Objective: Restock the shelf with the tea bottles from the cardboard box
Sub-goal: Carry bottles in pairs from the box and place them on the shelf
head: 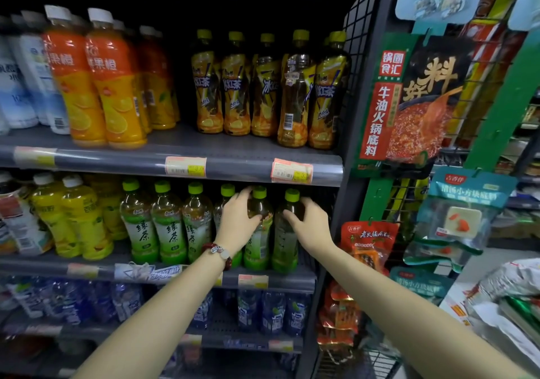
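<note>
The middle shelf [263, 275] is packed across its front with green tea bottles [169, 226], shoulder to shoulder, leaving no gap between them. Only a thin band stays free between their caps and the shelf edge above [233, 169]. At the right end a wire mesh side panel [358, 57] closes the shelf. Hanging snack packets [368, 247] crowd the upright just beside it.

The grey middle shelf [87, 263] carries 6 green-capped tea bottles [169, 226] beside yellow drink bottles [84, 221].
</note>
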Motion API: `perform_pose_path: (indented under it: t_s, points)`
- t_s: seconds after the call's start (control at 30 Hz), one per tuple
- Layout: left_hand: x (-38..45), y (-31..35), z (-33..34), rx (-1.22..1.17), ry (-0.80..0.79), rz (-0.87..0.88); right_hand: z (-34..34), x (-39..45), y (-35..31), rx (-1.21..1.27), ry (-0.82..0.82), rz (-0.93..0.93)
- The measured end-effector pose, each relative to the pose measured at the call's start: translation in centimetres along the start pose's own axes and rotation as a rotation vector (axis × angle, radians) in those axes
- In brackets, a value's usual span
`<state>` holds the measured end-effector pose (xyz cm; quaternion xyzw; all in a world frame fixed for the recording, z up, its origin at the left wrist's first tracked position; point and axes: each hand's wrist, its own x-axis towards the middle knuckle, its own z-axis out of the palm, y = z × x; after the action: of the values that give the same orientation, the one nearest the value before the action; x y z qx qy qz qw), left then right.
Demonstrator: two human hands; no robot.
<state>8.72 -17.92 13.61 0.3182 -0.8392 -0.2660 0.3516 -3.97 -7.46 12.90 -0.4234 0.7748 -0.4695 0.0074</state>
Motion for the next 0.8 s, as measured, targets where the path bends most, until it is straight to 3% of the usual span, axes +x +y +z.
perform_pose_path:
  t_s: [0.33, 0.6, 0.8]
  points:
    - [-3.5, -0.8, 0.5, 0.058, -0.02, 0.052, -1.1, -2.3, 1.4, -0.116, -0.029, -0.006]
    - [-5.4, 2.4, 3.9, 0.148, -0.257, 0.184, -4.0, -3.8, 4.6, -0.145, -0.107, -0.038]
    - [-5.8, 7.8, 10.0, 0.162, -0.383, 0.292, -9.8, -5.6, 9.9, -0.237, -0.113, -0.023]
